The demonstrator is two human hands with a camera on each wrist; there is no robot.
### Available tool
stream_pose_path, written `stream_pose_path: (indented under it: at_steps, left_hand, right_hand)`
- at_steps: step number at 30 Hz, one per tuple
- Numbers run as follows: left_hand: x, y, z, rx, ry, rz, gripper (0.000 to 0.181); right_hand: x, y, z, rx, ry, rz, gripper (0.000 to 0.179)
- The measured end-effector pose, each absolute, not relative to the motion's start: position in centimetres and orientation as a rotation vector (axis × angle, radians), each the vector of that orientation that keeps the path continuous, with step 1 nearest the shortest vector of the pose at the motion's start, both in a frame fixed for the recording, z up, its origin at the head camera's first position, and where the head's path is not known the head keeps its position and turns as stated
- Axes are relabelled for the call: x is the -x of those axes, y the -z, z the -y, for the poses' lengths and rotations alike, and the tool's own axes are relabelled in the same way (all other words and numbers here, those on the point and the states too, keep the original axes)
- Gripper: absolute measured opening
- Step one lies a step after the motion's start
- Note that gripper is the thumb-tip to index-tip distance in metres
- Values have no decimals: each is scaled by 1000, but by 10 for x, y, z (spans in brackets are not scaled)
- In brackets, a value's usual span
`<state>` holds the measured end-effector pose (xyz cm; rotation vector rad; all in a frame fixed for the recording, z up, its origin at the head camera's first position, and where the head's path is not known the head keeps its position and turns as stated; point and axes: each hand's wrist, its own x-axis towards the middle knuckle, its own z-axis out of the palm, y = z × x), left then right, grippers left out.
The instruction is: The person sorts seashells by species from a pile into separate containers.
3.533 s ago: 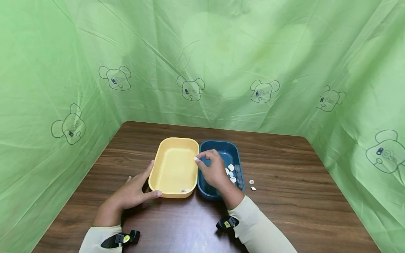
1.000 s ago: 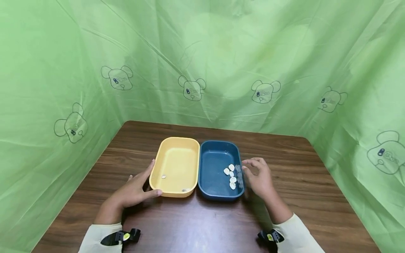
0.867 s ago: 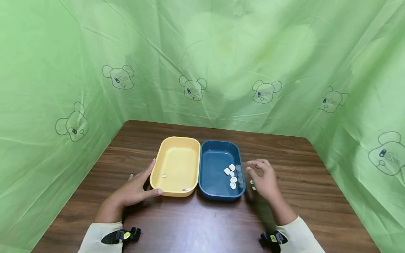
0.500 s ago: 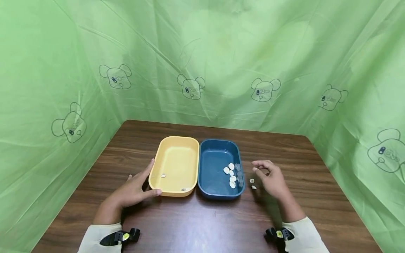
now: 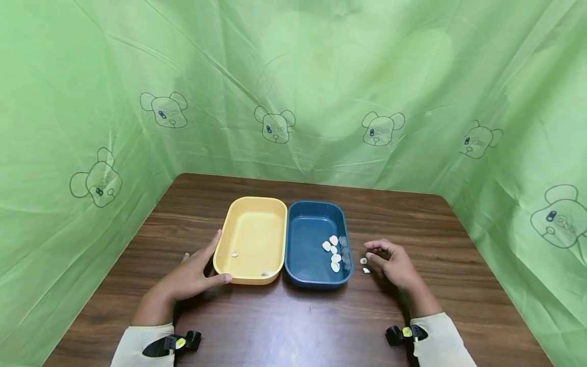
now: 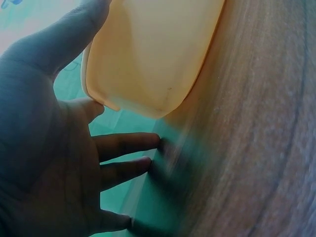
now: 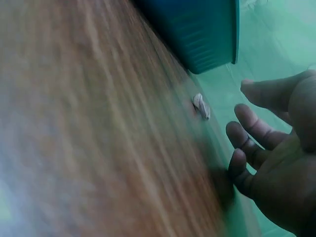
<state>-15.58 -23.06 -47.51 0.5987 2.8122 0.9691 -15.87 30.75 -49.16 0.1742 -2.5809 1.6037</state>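
My left hand (image 5: 192, 278) rests against the near left corner of the yellow tray (image 5: 220, 255), thumb at its front rim and index finger along its left side. In the left wrist view its other fingers (image 6: 129, 143) spread straight towards the tabletop. Just right of the blue tray (image 5: 316, 283), my right hand (image 5: 396, 265) hovers with nothing between its fingers. Close to its fingertips lie two small white seashells, a rounder one (image 5: 363, 261) and a narrower one (image 5: 366, 270). A ridged shell (image 7: 201, 106) shows below the fingers in the right wrist view.
Several white shells (image 5: 336, 258) lie on the right side of the blue tray's floor. The yellow tray contains a small shell (image 5: 234, 254) at left and pale bits (image 5: 267, 274) near its front. Green curtains (image 5: 321, 61) surround the brown wooden table (image 5: 293, 326).
My right hand has let go of a white shell over the yellow tray, where one more shell now lies. It has then moved right, beside the two table shells. The left hand stays put.
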Motion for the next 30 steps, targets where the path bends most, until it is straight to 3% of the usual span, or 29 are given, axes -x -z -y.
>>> stream_pose_path:
  at_steps: [13,30]
  left_hand:
    - [155,476,231,-586,-966,-2813,119]
    - [155,477,231,-570,-949,-2810,119]
  right_hand:
    - [166,513,-335,-546,-1610,2638,27]
    - [166,513,-339,-620,-1463,2763,30]
